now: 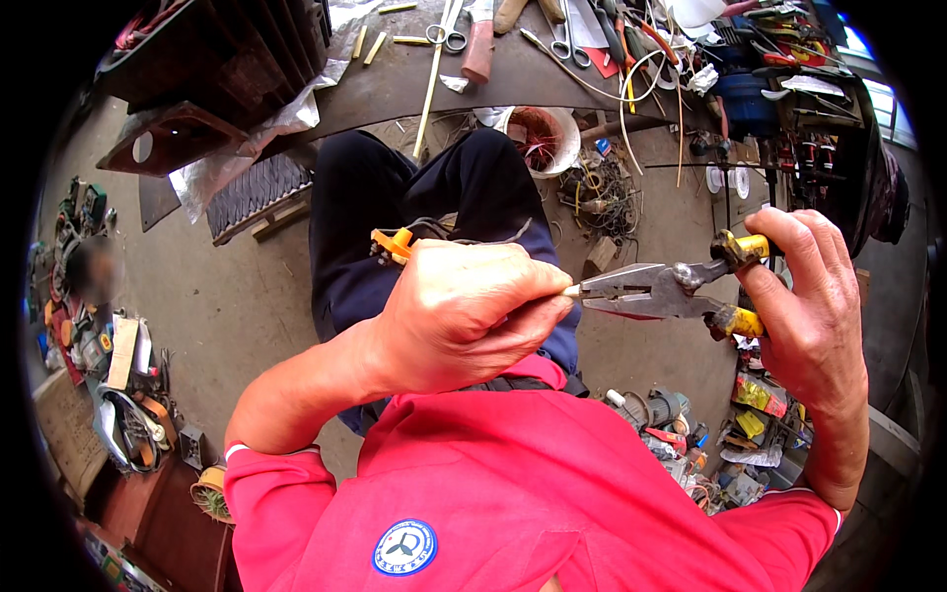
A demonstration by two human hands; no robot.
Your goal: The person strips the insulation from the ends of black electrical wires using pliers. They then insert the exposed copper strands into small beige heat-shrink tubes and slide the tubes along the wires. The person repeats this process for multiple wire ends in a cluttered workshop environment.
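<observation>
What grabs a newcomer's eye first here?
Probably the yellow-handled pliers right of centre, held in the right hand, their tip at a small pale piece pinched in the left hand. Next, the bright red shirt across the lower middle, then the white bucket of reddish strands at top centre.

Dark workbench [380,87], scissors [447,27], reddish handle [478,54]

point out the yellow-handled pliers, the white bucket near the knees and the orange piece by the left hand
Yellow-handled pliers [663,290]: head view, on the metal head near the pivot
White bucket [569,140]: head view, on its wall
Orange piece [397,244]: head view, on its plastic body
</observation>
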